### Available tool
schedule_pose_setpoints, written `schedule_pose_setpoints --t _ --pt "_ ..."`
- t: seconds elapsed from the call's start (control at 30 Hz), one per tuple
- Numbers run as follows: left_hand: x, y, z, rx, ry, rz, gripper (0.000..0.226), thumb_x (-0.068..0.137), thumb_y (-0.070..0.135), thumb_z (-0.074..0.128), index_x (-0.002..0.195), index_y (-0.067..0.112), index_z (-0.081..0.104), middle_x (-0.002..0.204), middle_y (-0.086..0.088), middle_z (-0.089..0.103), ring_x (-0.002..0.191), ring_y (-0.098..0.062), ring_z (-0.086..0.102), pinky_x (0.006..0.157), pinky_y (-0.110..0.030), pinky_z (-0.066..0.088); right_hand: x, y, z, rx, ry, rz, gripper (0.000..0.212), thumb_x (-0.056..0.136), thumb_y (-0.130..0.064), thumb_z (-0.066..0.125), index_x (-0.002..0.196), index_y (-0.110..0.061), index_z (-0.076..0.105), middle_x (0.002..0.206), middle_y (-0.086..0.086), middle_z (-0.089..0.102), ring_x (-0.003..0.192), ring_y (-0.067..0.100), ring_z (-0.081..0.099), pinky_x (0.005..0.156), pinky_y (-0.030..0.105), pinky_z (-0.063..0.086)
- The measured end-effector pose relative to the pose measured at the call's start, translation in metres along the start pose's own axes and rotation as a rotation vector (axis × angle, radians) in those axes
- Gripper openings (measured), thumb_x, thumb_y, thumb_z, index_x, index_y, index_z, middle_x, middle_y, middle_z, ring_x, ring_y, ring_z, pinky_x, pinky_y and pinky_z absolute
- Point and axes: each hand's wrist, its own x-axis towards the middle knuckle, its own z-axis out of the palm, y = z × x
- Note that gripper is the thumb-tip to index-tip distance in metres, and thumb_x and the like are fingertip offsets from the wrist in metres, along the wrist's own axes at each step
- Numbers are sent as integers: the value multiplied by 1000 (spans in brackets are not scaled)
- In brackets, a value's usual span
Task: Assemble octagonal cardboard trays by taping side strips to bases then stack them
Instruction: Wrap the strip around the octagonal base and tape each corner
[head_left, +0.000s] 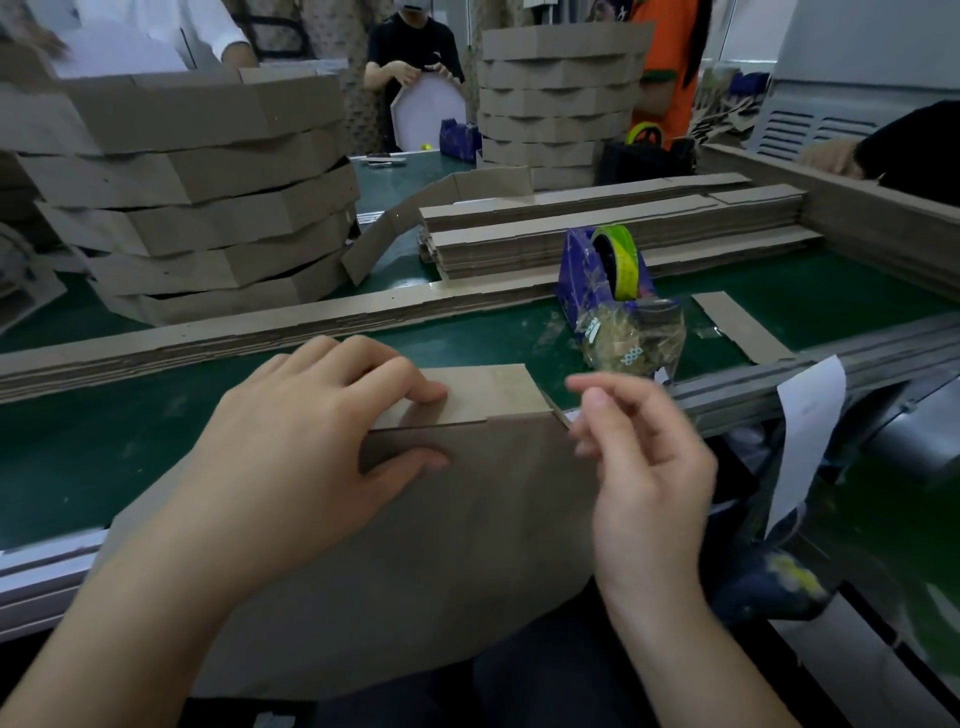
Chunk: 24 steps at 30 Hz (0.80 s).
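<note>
The left hand (311, 441) pinched the side strip (485, 395) against the octagonal cardboard base (441, 545). Its fingers were hooked over the strip's top edge and its thumb was pressed on the base's near face. The base stood tilted at the near edge of the green belt (78, 457), and the hand and the base's own back hid its inner side.

The right hand (641, 457) hovered just beside the strip's right corner with its fingers curled and thumb near forefinger. It was blurred, so I cannot tell whether it held anything.

Beyond it, to the right, a blue tape dispenser (608, 291) carried a yellow-green tape roll (618, 260). A long pile of flat strips (249, 332) lay across the belt beyond the hands, with more flat strip stacks (597, 228) farther off.

At far left stood a stack of finished trays (197, 197), nested one in another, and a second tray stack (556, 98) rose at the far side. The frame cut off other people behind them. A white paper slip (808, 415) hung at the right.
</note>
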Motion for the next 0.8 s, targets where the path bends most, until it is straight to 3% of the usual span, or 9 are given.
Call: schedule_pose_setpoints --t 0.07,0.13,0.2,0.33,0.4,0.47,0.53,0.63,0.8 --pt "-3 -1 -1 44 -51 17 48 64 50 73 104 25 68 105 2 65 91 -29 64 66 -39 51 15 7 -7 -245 -56 -64 16 89 -29 58 97 -39 65 96 -15 59 88 4 57 78 16 45" --pt "-6 -5 -3 74 -104 25 58 58 48 80 108 25 65 107 2 63 93 -30 64 69 -41 52 26 13 -6 -387 -257 55 14 98 -30 52 103 -38 62 107 -18 52 109 5 52 100 29 42" --pt "-7 -7 -8 70 -117 31 57 59 54 77 107 26 62 106 4 62 93 -27 64 72 -39 50 27 18 -1 -430 -402 146 19 102 -36 42 104 -34 60 111 -14 52 117 12 49 108 43 34" --pt "5 9 -17 56 -41 10 49 76 74 45 92 28 55 90 11 64 83 -19 64 82 -35 47 20 10 9 -442 -464 103 27 89 -60 34 90 -43 55 106 -18 52 114 12 51 104 43 36" --pt "10 22 -18 -5 -40 24 47 79 69 40 103 34 58 95 13 64 84 -16 64 69 -34 52 19 4 10 -377 -504 63 40 84 -65 36 92 -37 63 100 -18 55 106 5 54 96 30 41" --pt "10 25 -21 -101 -56 32 43 82 67 39 114 45 58 102 16 61 89 -13 62 56 -36 53 24 0 5 -308 -514 86 39 84 -60 45 94 -30 68 96 -17 62 98 1 59 85 19 44" --pt "6 18 -25 -166 -40 33 39 84 66 41 116 49 57 107 16 59 89 -12 60 55 -40 54 34 0 -5 -299 -503 147 33 87 -51 52 94 -25 71 96 -12 67 94 -1 61 81 16 44" --pt "-3 2 -29 -279 35 -6 38 86 62 49 121 47 56 111 15 58 90 -12 61 63 -41 53 46 2 -20 -310 -513 233 24 93 -39 58 84 -21 73 90 -8 70 85 -3 61 72 10 41" --pt "-22 -12 -21 -424 92 -53 34 89 54 53 120 43 63 116 11 57 104 -10 59 79 -25 46 61 -5 -25 -265 -614 233 25 80 -46 59 71 -25 71 73 -10 67 73 1 61 63 9 40"
